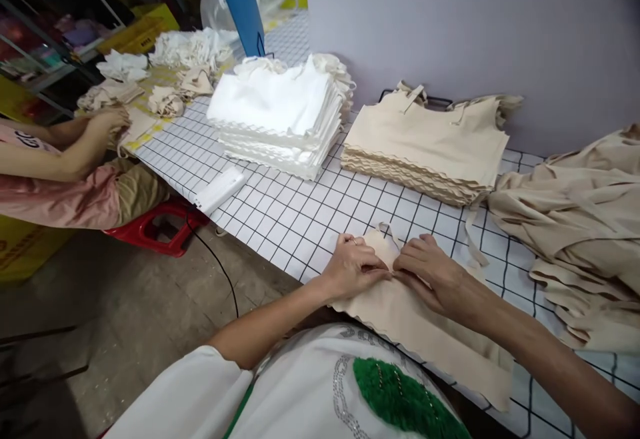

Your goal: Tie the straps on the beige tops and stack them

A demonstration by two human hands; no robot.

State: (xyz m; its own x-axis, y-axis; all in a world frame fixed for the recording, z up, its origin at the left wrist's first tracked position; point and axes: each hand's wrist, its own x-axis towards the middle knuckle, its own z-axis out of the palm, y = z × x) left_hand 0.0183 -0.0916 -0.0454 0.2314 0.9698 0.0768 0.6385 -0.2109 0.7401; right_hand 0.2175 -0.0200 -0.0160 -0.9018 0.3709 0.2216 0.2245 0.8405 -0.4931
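Observation:
A beige camisole (pixel 440 339) lies across the table's near edge, one side toward my body. My left hand (pixel 354 267) pinches its upper part, thumb and fingers pressed together. Close beside it, my right hand (pixel 433 272) is closed on the same cloth, the fingertips of both hands almost meeting. A thin strap loop sticks up just beyond my fingers. What lies right under the fingertips is hidden.
Beyond my hands are a stack of white camisoles (pixel 273 102) and a stack of beige ones (pixel 425 139). A loose beige heap (pixel 580 206) sits at right. A white power strip (pixel 220 189) lies at the left edge. Another person's hands (pixel 107 126) handle cloth at far left.

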